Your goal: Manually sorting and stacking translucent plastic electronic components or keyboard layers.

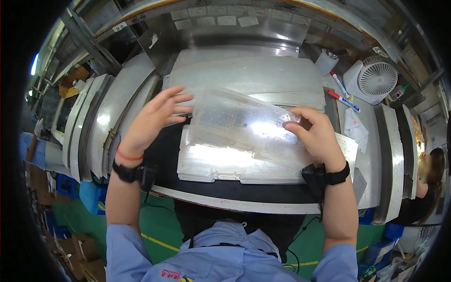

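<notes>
I hold a clear plastic tray [239, 124] tilted above the workbench. My right hand [315, 136] grips its right end, thumb on top. My left hand [152, 120] rests against the tray's left edge with fingers spread and only the fingertips touching it. Under the lifted tray lies a stack of similar clear trays [221, 164] on the black mat [164, 155]. A taller stack of clear trays [244, 77] sits farther back. Both wrists wear black straps.
A small white fan [376, 77] stands at the back right with two markers [342, 94] and a white bottle [326, 61] beside it. Curved metal rails [101, 127] run along the left. Another person [430, 183] sits at the far right. Boxes lie on the green floor [155, 221].
</notes>
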Demonstrator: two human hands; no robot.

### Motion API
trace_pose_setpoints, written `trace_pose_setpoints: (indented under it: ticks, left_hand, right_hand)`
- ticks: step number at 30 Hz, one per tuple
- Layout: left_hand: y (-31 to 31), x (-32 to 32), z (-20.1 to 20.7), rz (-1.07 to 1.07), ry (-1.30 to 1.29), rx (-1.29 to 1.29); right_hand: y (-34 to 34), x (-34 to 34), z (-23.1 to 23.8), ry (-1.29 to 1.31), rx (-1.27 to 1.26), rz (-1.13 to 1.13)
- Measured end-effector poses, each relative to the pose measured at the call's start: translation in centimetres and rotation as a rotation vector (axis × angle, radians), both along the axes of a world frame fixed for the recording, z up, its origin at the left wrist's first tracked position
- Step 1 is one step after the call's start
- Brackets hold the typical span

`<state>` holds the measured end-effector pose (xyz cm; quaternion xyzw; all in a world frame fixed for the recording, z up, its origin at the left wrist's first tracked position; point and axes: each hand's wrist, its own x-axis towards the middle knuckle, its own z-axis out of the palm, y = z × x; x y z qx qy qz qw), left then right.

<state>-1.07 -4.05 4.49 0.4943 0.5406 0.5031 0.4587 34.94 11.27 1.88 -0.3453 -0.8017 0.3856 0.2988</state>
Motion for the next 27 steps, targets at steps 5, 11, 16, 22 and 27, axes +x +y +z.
trace_pose_setpoints:
  ticks: [5, 11, 16, 22, 27]
  left_hand:
    - [5.1, 0.2, -0.7, -0.259, 0.028, -0.133]
    - [5.7, 1.5, -3.6, -0.083, -0.129, -0.164]
    - [5.4, 1.1, -3.9, -0.088, -0.083, -0.162]
    - [5.2, 1.3, -4.1, -0.116, -0.039, -0.154]
    - [5.0, 2.4, -3.2, -0.135, -0.081, -0.094]
  right_hand:
    - [0.3, -0.4, 0.4, -0.072, 0.022, 0.011]
    - [0.3, -0.4, 0.2, -0.144, 0.155, -0.039]
    - [0.2, -0.7, -0.1, -0.129, 0.103, -0.062]
    - [0.1, -1.3, 0.3, -0.136, 0.058, -0.079]
    - [0.0, -1.5, 0.1, -0.166, 0.1, -0.094]
